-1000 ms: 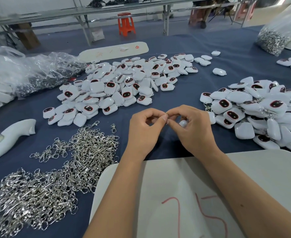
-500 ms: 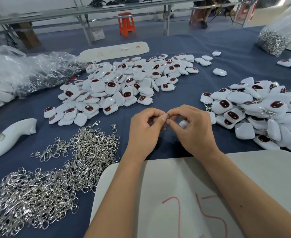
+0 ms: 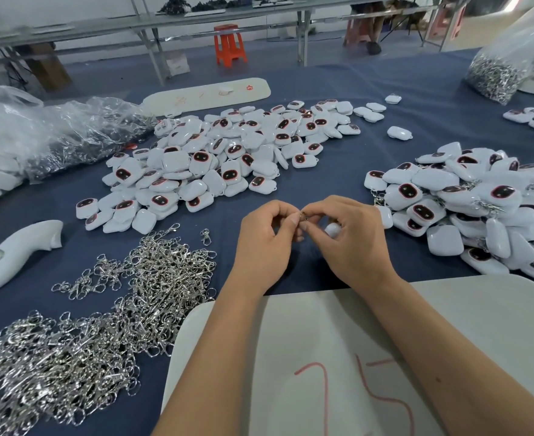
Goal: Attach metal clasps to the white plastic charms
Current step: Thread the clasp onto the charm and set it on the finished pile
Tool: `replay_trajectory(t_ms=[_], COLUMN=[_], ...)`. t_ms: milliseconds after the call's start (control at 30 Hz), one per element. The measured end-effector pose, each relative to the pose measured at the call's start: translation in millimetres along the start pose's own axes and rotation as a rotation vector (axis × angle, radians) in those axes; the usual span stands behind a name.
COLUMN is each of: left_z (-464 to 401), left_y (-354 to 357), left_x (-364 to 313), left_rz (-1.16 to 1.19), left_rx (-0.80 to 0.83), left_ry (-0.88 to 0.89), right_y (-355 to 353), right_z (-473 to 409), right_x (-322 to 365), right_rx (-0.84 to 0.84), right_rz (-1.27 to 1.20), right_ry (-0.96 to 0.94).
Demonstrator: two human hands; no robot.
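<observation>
My left hand and my right hand meet fingertip to fingertip above the blue cloth. Between them sits a small metal clasp, pinched by my left thumb and forefinger. My right hand holds a white plastic charm, mostly hidden under its fingers. A heap of loose silver clasps lies at the lower left. One pile of white charms with dark red-rimmed faces spreads across the middle. Another pile of charms, some with clasps on them, lies to the right.
A white board with red writing lies under my forearms. A white plastic part rests at the left. Crumpled clear bags sit at the far left, a bag of clasps at the far right. A long white board lies beyond the charms.
</observation>
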State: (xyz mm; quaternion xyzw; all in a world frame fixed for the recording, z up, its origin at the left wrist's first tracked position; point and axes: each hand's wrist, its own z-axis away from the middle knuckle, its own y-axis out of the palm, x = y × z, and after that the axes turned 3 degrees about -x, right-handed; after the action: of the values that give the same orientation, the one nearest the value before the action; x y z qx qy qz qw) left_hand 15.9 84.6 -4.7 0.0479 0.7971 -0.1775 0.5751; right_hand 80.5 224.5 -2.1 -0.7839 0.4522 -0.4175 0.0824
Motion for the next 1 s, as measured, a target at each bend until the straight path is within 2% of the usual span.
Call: replay_trajectory(t_ms=[333, 533, 667, 733, 800, 900, 1000], left_z=[3, 3, 2, 2, 1, 1, 1], left_y=[3, 4, 3, 2, 1, 1, 3], left_x=[0, 3, 3, 2, 4, 6, 3], left_rz=[-0.095, -0.122, -0.175, -0.208, -0.250, -0.275, -0.298], left_rx=[-0.055, -0.061, -0.083, -0.119, -0.135, -0.112, -0.083], left_ry=[0.027, 0.028, 0.113, 0.165, 0.169, 0.119, 0.114], right_y=[1, 3, 5, 7, 7, 4, 3], right_z=[1, 2, 2, 1, -2, -8, -10], right_x=[-2, -2, -1, -2, -8, -15, -20], right_rx=[-0.028, -0.023, -0.030, -0.069, -0.096, -0.131, -0.109], right_rz=[0.090, 0.147, 0.097, 0.009, -0.087, -0.397, -0.638], right_ry=[-0.079, -0.038, -0.008, 0.119, 0.349, 0.652, 0.714])
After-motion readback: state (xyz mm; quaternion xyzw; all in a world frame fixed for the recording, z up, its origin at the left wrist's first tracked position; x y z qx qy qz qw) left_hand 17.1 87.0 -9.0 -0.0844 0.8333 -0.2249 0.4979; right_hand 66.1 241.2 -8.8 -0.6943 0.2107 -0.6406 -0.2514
